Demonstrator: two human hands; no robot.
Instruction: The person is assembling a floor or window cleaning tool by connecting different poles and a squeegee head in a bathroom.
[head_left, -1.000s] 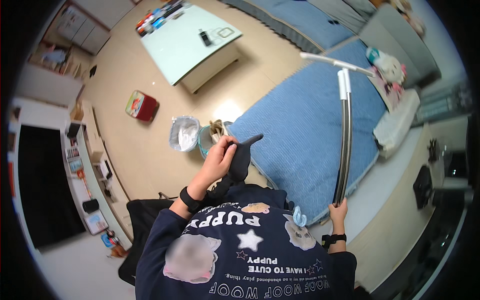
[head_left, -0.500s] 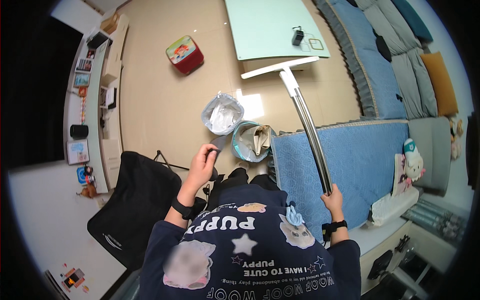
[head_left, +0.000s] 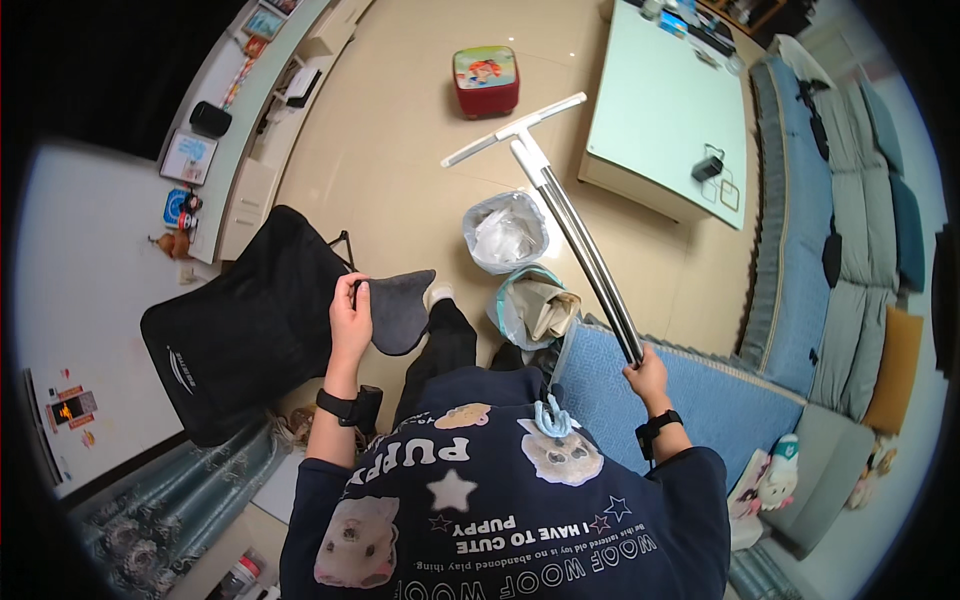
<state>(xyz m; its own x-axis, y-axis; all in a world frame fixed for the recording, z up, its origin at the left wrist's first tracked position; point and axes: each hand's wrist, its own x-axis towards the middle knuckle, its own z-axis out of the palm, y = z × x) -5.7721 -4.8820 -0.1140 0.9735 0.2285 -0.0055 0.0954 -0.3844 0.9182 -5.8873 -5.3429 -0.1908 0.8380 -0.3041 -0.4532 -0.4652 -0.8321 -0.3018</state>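
Note:
My right hand (head_left: pixel 648 372) is closed around the lower end of a pair of silver poles joined to a long white T-shaped head, like a squeegee or flat mop (head_left: pixel 585 245). Its head points away from me, raised over the floor beyond the bins. On the left, my left hand (head_left: pixel 350 315) pinches the edge of a flat dark grey fabric piece (head_left: pixel 400 312) with a curved outline. That piece hangs between a black folding chair (head_left: pixel 250 310) and my leg. Its exact kind is not clear.
Two lined waste bins stand ahead: one with white rubbish (head_left: pixel 480 250), one with a beige paper bag (head_left: pixel 505 325). A red stool (head_left: pixel 487 95), a pale green table (head_left: pixel 650 130) and a blue-covered sofa (head_left: pixel 690 400) stand around. A long cabinet (head_left: pixel 260 185) runs along the left.
My view has turned leftward. My left hand has moved toward the black chair, and the grey piece now shows broadside. The poles stay in my right hand, tilted further left.

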